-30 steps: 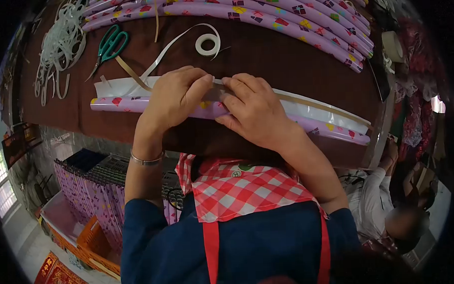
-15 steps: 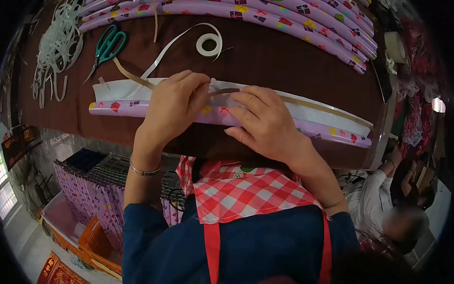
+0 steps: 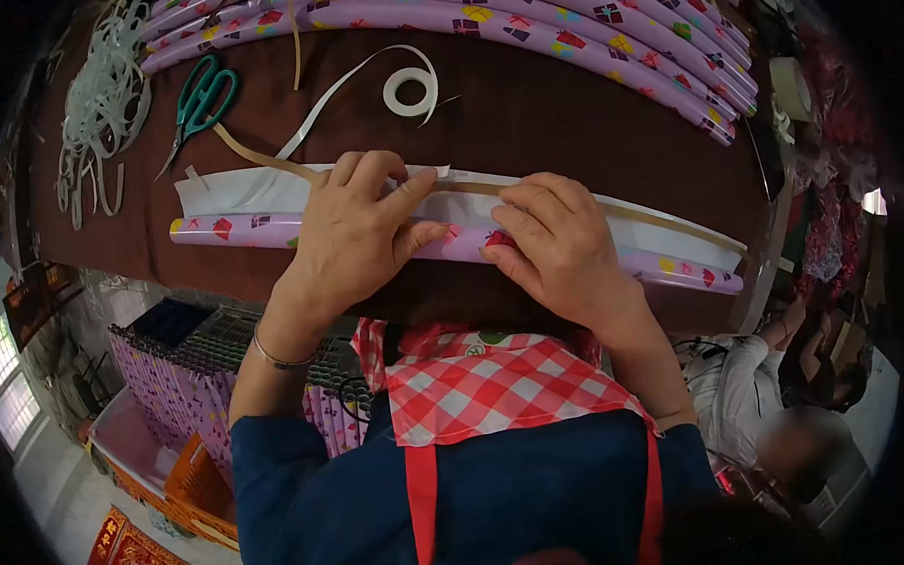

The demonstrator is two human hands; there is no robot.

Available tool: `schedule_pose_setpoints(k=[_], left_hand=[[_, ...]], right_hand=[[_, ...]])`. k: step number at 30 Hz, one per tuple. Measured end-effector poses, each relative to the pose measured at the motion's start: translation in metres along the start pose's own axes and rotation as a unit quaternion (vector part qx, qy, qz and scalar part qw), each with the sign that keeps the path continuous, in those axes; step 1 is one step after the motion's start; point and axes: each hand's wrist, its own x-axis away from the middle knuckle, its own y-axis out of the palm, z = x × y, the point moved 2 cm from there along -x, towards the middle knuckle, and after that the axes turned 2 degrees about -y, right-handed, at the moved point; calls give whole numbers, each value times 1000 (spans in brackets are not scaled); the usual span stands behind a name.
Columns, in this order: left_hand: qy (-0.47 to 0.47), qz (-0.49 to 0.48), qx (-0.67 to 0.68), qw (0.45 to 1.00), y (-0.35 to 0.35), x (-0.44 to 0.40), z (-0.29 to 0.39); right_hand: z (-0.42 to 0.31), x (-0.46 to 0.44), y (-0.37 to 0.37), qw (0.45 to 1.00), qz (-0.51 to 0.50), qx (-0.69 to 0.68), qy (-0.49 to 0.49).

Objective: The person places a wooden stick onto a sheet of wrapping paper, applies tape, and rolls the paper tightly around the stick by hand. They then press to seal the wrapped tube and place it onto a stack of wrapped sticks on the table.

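A purple roll of gift-patterned wrapping paper (image 3: pixel 451 245) lies across the near side of the brown table, its white inner sheet (image 3: pixel 230 191) spread behind it. Along that sheet runs a tan strip (image 3: pixel 659 218). My left hand (image 3: pixel 365 221) rests on the roll and sheet left of the middle, thumb and fingers apart, fingertips on the strip. Right of it my right hand (image 3: pixel 560 244) curls over the roll, fingertips on the sheet and thumb on the purple paper. Whether its fingers pinch the paper is hidden.
Behind lie a white tape roll (image 3: pixel 411 92), green-handled scissors (image 3: pixel 202 97), a heap of pale strips (image 3: pixel 108 115) and several finished purple rolls (image 3: pixel 563 47). An orange basket (image 3: pixel 195 481) stands at the lower left. A co-worker (image 3: pixel 739 387) sits at the lower right.
My right hand has moved to the right along the roll, away from my left hand. My left hand's thumb has spread down onto the roll. The tan strip now lies flatter.
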Motion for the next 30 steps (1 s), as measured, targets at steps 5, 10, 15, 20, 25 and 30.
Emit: schedule_pose_setpoints(k=[5, 10, 15, 20, 25, 30], left_hand=[[3, -3, 7, 1000, 0, 0, -1], [9, 10, 5, 1000, 2, -5, -2], [28, 29, -10, 999, 5, -11, 2], [27, 33, 2, 999, 7, -8, -1], [33, 23, -11, 999, 6, -9, -1], [16, 31, 22, 999, 6, -12, -1]], right_hand=[[1, -1, 1, 1000, 3, 0, 0], [-1, -10, 2, 1000, -14, 0, -18], [-2, -13, 10, 998, -49, 7, -30], [-1, -15, 11, 998, -54, 22, -32], [-3, -16, 11, 997, -52, 34, -36], [2, -13, 13, 1000, -1, -5, -21]])
